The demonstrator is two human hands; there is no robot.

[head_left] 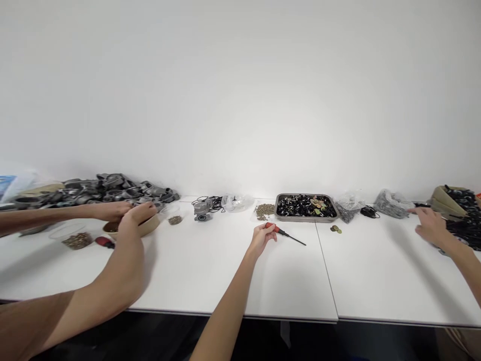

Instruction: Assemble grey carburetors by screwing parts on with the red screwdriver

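Note:
My left hand [262, 239] is closed around the red and black handle of a screwdriver [280, 230]. Its dark shaft points right and down, above the white table. Away to the right, my right hand [431, 226] reaches in from the edge with its index finger stretched out. The fingertip is close to a clear plastic bag of small grey parts [393, 203]; whether they touch I cannot tell. Nothing shows in that hand. Between my hands lies a metal tray [306, 219] filled with small black parts and some yellowish round pieces. A few brass-coloured discs [336, 229] rest beside it.
At left, a co-worker's two hands [130, 210] work over a beige bin [150, 226], near a red-handled tool [104, 242] and a heap of grey castings [112, 188]. A grey metal housing [202, 210] and small brass parts [264, 210] lie centrally. A bin [443, 203] with black parts stands far right.

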